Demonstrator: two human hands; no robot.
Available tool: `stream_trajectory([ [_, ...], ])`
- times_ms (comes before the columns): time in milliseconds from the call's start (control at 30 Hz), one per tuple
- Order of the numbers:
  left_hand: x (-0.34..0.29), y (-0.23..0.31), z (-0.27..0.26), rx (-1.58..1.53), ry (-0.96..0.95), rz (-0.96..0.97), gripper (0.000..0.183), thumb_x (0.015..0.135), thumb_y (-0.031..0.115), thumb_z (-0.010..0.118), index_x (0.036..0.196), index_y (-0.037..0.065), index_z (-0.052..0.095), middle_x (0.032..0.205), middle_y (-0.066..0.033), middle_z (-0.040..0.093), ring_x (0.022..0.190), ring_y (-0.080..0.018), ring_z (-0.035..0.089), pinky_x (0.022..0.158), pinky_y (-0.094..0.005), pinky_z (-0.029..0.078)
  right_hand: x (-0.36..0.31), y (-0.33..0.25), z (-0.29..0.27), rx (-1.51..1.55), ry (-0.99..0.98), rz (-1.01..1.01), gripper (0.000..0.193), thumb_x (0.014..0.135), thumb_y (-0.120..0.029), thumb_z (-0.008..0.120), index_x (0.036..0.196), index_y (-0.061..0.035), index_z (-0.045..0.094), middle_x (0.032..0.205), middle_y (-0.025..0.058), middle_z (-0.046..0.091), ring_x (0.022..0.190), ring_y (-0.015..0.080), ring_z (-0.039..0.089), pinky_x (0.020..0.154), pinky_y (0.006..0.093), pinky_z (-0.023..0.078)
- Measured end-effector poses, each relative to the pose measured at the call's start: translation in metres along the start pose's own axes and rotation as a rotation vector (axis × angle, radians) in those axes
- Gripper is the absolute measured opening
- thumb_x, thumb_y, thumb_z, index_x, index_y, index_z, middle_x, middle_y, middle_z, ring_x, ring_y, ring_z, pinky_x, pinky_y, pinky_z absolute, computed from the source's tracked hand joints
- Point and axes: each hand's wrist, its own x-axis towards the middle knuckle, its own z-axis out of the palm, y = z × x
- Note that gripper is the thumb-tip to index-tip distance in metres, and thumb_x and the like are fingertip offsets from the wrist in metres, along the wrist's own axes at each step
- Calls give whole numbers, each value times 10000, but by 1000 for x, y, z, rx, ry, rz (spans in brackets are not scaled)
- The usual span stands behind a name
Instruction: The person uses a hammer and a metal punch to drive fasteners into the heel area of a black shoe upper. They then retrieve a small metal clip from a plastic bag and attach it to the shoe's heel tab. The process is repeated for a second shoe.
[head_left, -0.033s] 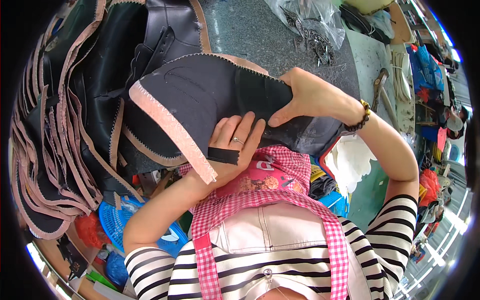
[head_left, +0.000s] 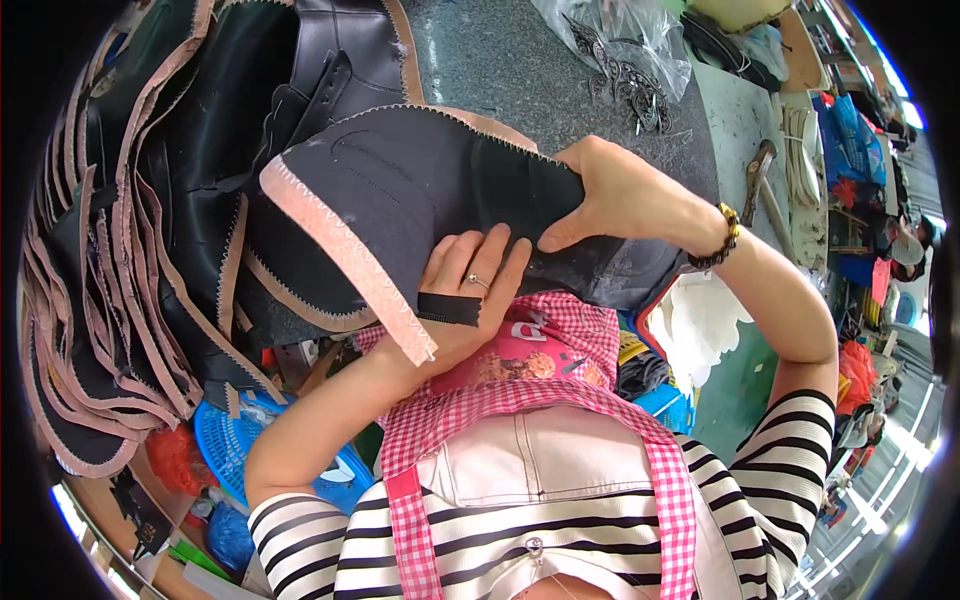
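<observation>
A black boot upper [head_left: 390, 170] with a zigzag-stitched edge and pinkish-tan border strips is held in front of me, over the near edge of the table. My right hand [head_left: 605, 195] grips its far right side, thumb on the near face and fingers behind. Lower down, my left hand [head_left: 475, 280] holds the same piece, its fingers against the leather and its thumb hidden. A loose end of pink strip [head_left: 400, 320] hangs over the left wrist, and a short black band [head_left: 448, 309] crosses the back of that hand.
Many similar black uppers [head_left: 110, 290] are heaped at the left. On the dark speckled table [head_left: 480, 60], a plastic bag [head_left: 640, 40] and dark metal ornaments [head_left: 640, 95] sit at the back. A hammer [head_left: 765, 180] lies at the right. Blue baskets [head_left: 215, 440] stand below the table's edge.
</observation>
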Motion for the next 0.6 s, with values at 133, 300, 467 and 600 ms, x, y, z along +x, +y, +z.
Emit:
stream_trajectory([
  [133,-2,1,0,15,-5,-8,453,753,89,605,1198,10,624,1205,-177,583,1004,-303,584,874,-418,514,1,-9,1,14,-24,0,293,682,-105,797,887,48,655,672,40,635,643,79,548,597,295,479],
  [300,-3,1,2,-9,22,-5,445,761,98,591,1196,6,624,1202,-180,581,1006,-307,580,887,-420,509,3,-3,6,97,-64,-3,249,703,-57,757,894,51,638,699,40,641,669,70,544,614,284,483],
  [467,-1,-1,0,56,46,39,418,745,120,599,1131,-36,633,1141,-190,579,1014,-297,554,915,-402,486,7,0,9,76,-85,7,249,706,-38,745,906,54,629,708,40,645,674,76,549,623,285,486],
  [600,0,0,0,45,38,25,423,739,120,598,1129,-38,634,1135,-194,579,1012,-291,556,926,-407,477,6,-2,9,-28,-44,-10,270,707,-42,747,939,46,639,748,61,681,684,110,591,642,307,495],
])
